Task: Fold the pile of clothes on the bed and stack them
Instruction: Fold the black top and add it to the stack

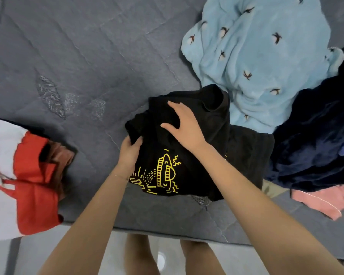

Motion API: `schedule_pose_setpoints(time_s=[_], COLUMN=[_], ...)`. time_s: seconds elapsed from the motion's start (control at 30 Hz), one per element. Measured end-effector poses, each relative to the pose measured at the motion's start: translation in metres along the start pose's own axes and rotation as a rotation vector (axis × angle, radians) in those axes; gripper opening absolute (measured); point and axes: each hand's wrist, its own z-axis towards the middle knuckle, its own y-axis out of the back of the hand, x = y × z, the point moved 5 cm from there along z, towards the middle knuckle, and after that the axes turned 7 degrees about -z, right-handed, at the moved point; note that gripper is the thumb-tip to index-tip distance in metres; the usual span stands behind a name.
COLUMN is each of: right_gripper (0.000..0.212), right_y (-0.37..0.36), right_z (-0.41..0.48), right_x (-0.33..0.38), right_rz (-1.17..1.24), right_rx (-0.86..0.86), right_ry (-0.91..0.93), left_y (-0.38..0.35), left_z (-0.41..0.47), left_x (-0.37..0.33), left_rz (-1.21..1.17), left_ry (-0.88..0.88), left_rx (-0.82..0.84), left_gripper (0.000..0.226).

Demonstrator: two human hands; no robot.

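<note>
Near the bed's front edge, you pinched the black shirt's left fold in your left hand and laid your right hand spread flat on top, likely to keep the fold from slipping.

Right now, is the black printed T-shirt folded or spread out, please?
Partly folded: black T-shirt bunched over itself, left hand gripping its edge, right hand resting on top.

Dim, even light — soft, edges warped
</note>
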Motion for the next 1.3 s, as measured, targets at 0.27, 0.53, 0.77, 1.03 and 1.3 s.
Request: schedule_pose_setpoints(time_s=[0.27,0.53,0.77,1.03,1.3], right_gripper=[0.075,0.056,0.027,0.023,0.017], right_y=[-0.051,-0.099,-0.077,-0.069,-0.081], right_z=[0.020,0.045,0.052,0.060,0.058], right_x=[0.047,0.084,0.087,0.083,0.090], right_rz=[-0.012,-0.086,0.260,0.389,0.255], right_rx=[0.210,0.435,0.134,0.006,0.078], right_ry=[0.057,0.078,-0.001,-0.133,-0.146], left_y=[0.051,0.084,0.091,0.129,0.131], left_z=[-0.022,-0.026,-0.023,-0.024,-0.056], left_x=[-0.061,-0.064,-0.022,0.030,0.024], left_rz=[0.359,0.447,0.117,0.616,0.046], left_ry=[-0.563,-0.638,-0.174,-0.126,-0.078], left_rx=[-0.150,0.119,0.149,0.234,0.211], left_gripper=[0.015,0.034,0.025,0.025,0.025])
